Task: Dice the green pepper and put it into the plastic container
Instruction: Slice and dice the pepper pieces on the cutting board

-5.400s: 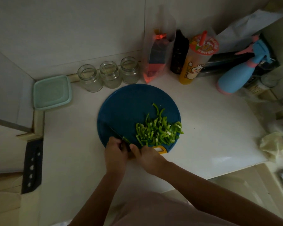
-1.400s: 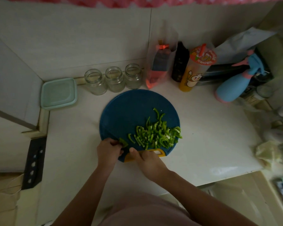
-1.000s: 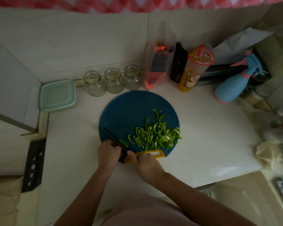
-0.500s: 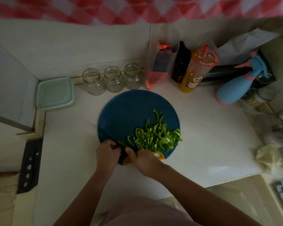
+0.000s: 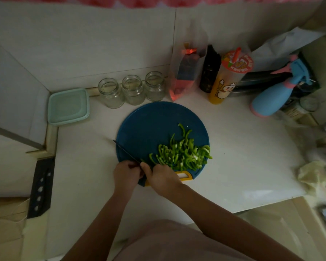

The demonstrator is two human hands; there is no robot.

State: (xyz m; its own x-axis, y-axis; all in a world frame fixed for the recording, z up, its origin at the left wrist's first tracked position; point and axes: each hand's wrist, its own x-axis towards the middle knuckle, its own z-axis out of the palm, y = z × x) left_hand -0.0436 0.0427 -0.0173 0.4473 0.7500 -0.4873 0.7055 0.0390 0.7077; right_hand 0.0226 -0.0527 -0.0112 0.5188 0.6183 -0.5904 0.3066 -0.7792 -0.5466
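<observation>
At 6 o'clock on blue board [image 5: 149, 125], left hand [image 5: 127, 173] gripped knife [image 5: 126, 151], blade toward 10 o'clock, right hand [image 5: 163, 177] lay on green pepper [image 5: 183, 155] strips, grip unclear; pepper was sliced, prob. not yet diced, & plastic container [image 5: 68, 106], off at 10 o'clock, sat seemingly lidded.

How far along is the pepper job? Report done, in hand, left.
Done: the pepper lies in strips on the cutting board. In hand: the right hand holds the knife beside the left hand, at the board's near edge. Left: dicing the strips and filling the container, lidded by the wall.
</observation>
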